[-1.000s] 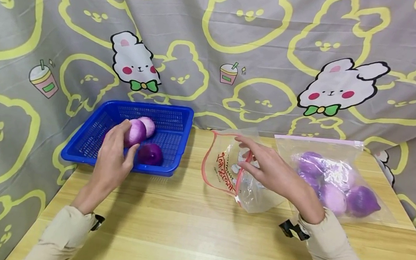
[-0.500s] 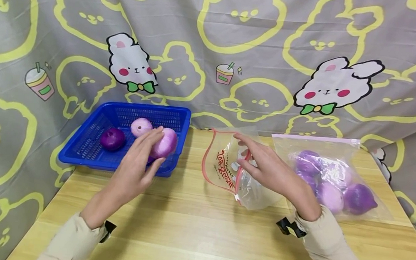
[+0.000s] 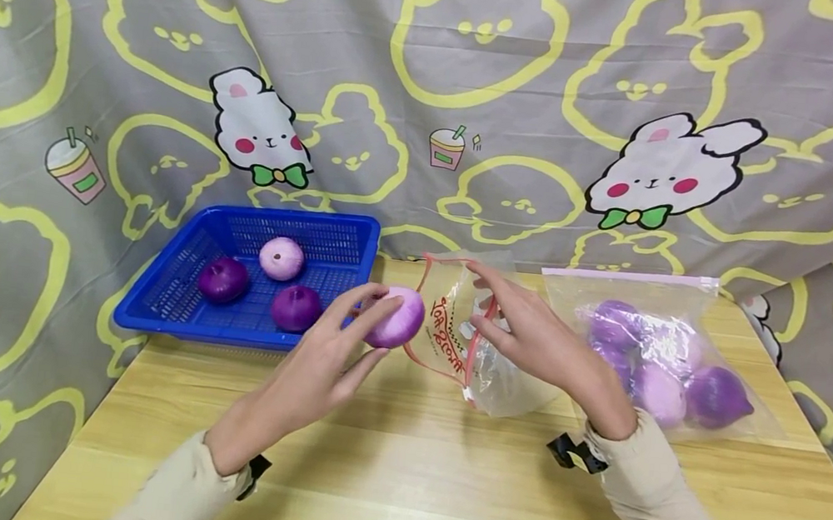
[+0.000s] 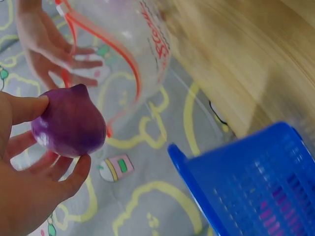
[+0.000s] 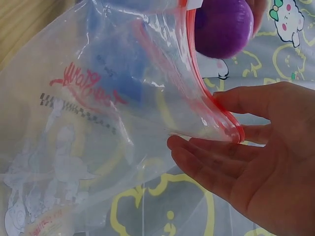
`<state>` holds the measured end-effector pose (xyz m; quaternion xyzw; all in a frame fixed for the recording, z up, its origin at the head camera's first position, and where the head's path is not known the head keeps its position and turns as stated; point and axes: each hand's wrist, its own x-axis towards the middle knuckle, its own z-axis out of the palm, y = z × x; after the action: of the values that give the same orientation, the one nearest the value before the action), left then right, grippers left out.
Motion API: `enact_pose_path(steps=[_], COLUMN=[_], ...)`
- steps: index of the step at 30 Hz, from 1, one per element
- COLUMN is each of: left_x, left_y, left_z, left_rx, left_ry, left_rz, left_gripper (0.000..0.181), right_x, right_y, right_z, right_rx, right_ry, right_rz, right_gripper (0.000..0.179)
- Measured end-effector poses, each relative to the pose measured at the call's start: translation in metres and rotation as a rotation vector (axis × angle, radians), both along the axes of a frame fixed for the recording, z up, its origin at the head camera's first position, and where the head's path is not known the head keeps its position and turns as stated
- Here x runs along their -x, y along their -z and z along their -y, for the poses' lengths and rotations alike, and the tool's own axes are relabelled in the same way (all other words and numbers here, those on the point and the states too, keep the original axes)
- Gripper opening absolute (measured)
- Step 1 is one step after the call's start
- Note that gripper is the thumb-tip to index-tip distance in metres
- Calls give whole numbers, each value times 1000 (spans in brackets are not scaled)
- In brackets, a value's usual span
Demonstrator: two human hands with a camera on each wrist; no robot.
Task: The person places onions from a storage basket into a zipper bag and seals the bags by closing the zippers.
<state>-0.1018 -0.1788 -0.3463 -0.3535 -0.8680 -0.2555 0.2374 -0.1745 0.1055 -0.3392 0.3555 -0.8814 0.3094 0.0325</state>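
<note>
My left hand (image 3: 321, 351) grips a purple onion (image 3: 397, 318) between thumb and fingers, just left of a clear zip bag's mouth. The left wrist view shows the same onion (image 4: 71, 120) with its pointed end up. My right hand (image 3: 530, 330) holds the rim of the clear zip bag (image 3: 448, 322), which has a red zip edge and red lettering. Seen from the right wrist, the bag's red rim (image 5: 216, 108) runs between thumb and fingers, and its mouth stands open towards the onion (image 5: 224, 27).
A blue plastic basket (image 3: 149, 301) at the left holds a pale onion (image 3: 281, 259) and two dark onions, one near the left (image 3: 224, 280) and one in front (image 3: 295, 309). A second zip bag (image 3: 564, 287) with several onions lies at the right. A patterned curtain (image 3: 378, 30) hangs behind the table (image 3: 396, 476).
My left hand has lifted the onion out of the blue basket and carried it right to the bag's mouth. My right hand has stayed at the bag's rim.
</note>
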Motion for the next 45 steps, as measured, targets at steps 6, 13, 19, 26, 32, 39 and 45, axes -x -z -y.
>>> enact_pose_path(steps=[6, 13, 19, 26, 32, 39, 45], left_x=[3, 9, 11, 9, 9, 7, 6], left_y=[6, 15, 24, 27, 27, 29, 30], left_z=[-19, -34, -35, -35, -40, -36, -32], left_rx=[28, 101, 168, 205, 223, 246, 286], left_ry=[4, 7, -33, -71, -87, -92, -98], left_rz=[23, 38, 7, -24, -43, -30, -15], left_gripper=[61, 59, 55, 53, 48, 55, 47], right_x=[-2, -7, -11, -17, -22, -23, -24], right_y=[2, 1, -2, -5, -8, -9, -10], right_z=[-2, -3, -4, -6, -4, -5, -8], right_rx=[6, 12, 19, 20, 18, 14, -1], right_ry=[8, 8, 5, -14, -31, -21, 5], right_rz=[-3, -9, 14, 35, 21, 24, 14], right_gripper=[72, 72, 73, 74, 71, 71, 71])
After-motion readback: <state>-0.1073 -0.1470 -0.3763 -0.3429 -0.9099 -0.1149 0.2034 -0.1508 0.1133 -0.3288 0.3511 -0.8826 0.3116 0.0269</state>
